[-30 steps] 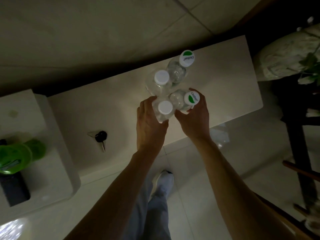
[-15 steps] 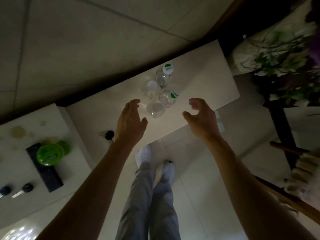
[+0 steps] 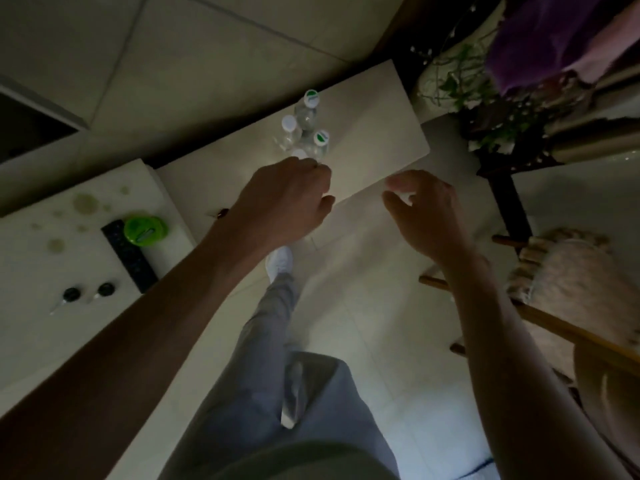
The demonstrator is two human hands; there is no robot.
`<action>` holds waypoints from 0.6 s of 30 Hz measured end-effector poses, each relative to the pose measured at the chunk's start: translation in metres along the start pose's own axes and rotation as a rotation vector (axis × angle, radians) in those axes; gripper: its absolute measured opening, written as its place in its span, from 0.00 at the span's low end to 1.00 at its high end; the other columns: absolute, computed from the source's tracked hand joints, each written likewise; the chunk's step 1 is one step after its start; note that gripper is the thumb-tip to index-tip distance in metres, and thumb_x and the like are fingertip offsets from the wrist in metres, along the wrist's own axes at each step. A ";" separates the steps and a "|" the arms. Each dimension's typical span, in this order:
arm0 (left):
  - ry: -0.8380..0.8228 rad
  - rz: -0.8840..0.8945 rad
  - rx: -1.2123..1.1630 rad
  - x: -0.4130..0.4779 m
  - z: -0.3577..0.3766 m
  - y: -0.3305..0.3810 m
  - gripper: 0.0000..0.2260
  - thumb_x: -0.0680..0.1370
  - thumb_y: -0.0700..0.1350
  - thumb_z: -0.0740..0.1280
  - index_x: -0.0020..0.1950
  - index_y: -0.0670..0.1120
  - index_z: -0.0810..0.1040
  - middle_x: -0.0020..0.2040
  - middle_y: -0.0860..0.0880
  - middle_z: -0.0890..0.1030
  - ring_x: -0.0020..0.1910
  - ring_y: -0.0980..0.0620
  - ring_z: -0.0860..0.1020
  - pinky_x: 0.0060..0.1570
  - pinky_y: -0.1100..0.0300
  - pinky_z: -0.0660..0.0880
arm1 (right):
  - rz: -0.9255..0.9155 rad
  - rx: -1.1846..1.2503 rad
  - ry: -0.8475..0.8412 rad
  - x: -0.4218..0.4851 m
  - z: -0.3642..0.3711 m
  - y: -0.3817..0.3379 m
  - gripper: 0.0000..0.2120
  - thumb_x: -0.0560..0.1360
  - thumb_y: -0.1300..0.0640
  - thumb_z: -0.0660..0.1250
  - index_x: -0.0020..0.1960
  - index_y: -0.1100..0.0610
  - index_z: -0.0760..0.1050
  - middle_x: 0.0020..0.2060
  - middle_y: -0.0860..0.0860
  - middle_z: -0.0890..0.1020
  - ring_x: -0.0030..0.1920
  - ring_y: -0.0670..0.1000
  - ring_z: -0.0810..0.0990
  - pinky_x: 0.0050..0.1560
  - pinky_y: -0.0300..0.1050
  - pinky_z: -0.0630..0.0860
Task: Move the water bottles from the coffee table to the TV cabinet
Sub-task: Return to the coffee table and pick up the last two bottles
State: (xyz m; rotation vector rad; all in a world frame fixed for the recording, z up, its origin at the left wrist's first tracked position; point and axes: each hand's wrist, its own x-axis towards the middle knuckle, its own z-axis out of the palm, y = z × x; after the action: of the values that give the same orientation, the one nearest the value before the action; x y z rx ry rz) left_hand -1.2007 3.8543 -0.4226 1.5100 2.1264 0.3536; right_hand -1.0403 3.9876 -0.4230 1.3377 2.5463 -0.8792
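A: Four water bottles (image 3: 304, 131) stand bunched, touching, on the pale worktop (image 3: 377, 133). Both grips empty: left hand (image 3: 287, 199) loosely curled, covering the nearest cap; right hand (image 3: 427, 211) spread wide, off the edge.

B: Risk?

A: Dim light, tight cluster. A knuckle nudging one could topple its neighbours.

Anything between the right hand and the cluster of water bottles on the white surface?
Nothing visible. The right hand hangs open beside the water bottles, with only bare tabletop between them. The left hand covers the nearest bottle.
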 end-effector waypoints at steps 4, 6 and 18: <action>-0.005 0.062 0.061 -0.031 -0.014 0.023 0.14 0.78 0.51 0.63 0.54 0.41 0.77 0.52 0.43 0.80 0.51 0.43 0.77 0.48 0.47 0.75 | 0.057 -0.020 0.021 -0.066 -0.011 0.003 0.13 0.77 0.52 0.65 0.59 0.55 0.78 0.57 0.52 0.82 0.57 0.52 0.80 0.61 0.50 0.75; 0.007 0.106 0.073 -0.051 -0.021 0.038 0.13 0.78 0.50 0.64 0.52 0.41 0.78 0.50 0.44 0.80 0.49 0.43 0.78 0.47 0.46 0.75 | 0.086 -0.007 0.054 -0.107 -0.015 0.005 0.14 0.77 0.52 0.65 0.60 0.55 0.78 0.57 0.51 0.82 0.57 0.51 0.80 0.61 0.50 0.75; -0.239 0.395 0.162 -0.199 -0.015 0.173 0.11 0.78 0.50 0.62 0.51 0.46 0.80 0.50 0.47 0.81 0.48 0.47 0.79 0.49 0.52 0.76 | 0.450 0.242 0.388 -0.388 0.030 0.021 0.14 0.77 0.52 0.66 0.59 0.57 0.79 0.55 0.53 0.83 0.53 0.51 0.81 0.54 0.44 0.75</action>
State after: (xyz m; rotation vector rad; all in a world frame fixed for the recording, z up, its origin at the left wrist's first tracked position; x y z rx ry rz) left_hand -1.0189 3.7303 -0.2768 1.9618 1.7020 0.1270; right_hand -0.7970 3.7046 -0.3121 2.2336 2.2663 -0.9235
